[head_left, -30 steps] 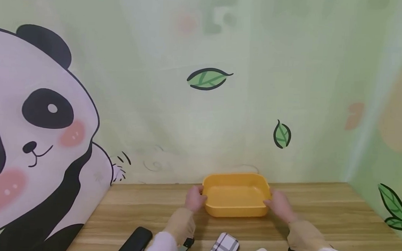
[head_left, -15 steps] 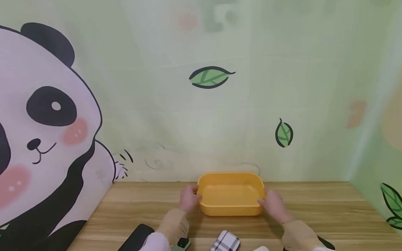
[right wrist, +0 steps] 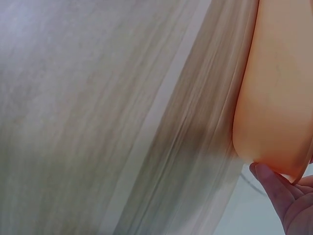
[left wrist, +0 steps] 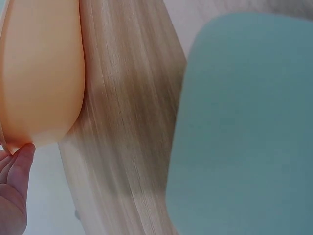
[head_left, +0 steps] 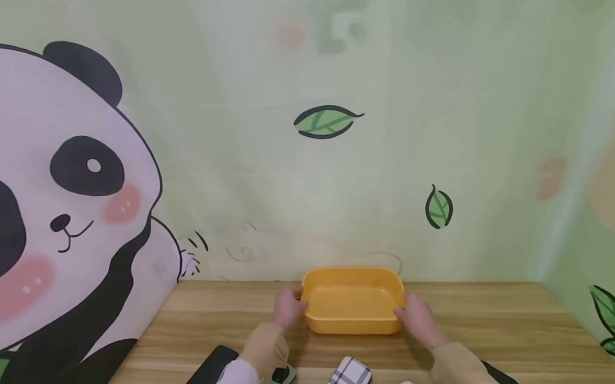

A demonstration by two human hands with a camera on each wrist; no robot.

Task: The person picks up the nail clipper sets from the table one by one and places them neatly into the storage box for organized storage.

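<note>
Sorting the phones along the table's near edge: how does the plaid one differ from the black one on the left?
The plaid phone bears a black-and-white check, while the black phone is plain and dark. The plaid phone lies just in front of the yellow tray, between the arms; the black phone lies outside the left hand. Both lie flat on the wooden table, cut off by the frame.

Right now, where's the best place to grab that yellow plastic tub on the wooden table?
Grip the yellow plastic tub by its two short ends, coming in from the left and right. It is wide, shallow and open-topped, with a rolled rim. The left hand and right hand hold it there.
</note>
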